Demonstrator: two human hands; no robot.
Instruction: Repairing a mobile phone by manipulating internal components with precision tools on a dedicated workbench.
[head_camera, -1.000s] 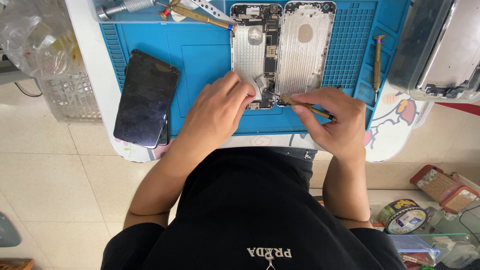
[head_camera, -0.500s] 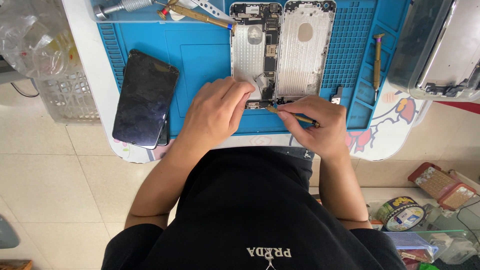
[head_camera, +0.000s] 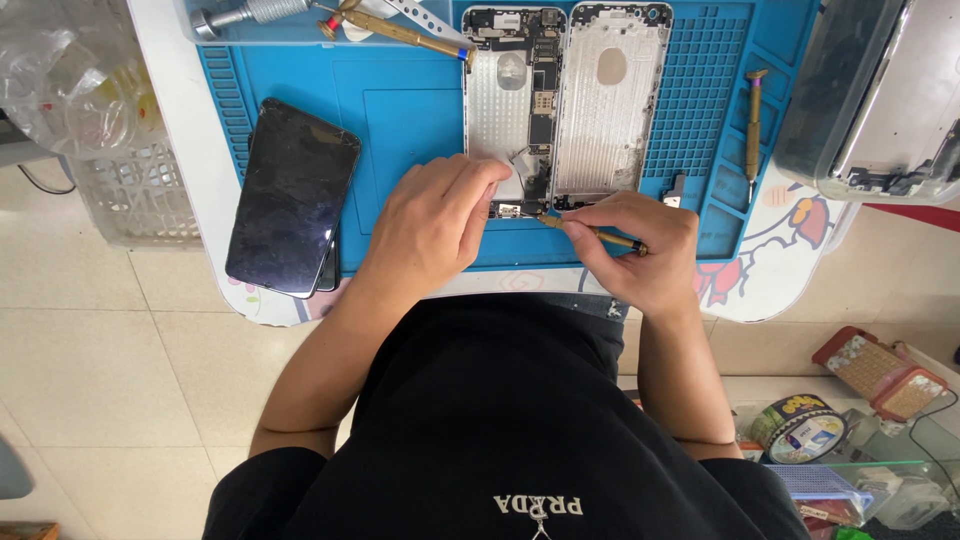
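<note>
Pinching a brass screwdriver (head_camera: 598, 234), the right hand (head_camera: 640, 250) hides its grip; left hand (head_camera: 435, 225) — curled — covers the opened phone (head_camera: 515, 110) bottom.

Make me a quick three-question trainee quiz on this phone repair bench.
1. True or false: the right hand holds a screwdriver.
2. Where does the dark phone lie relative to the opened phone? A) on the person's left B) on the person's right C) on top of it
3. Fill in: the left hand rests on the opened phone's ___ end, nearest the person.

Key: 1 true; 2 A; 3 bottom.
</note>
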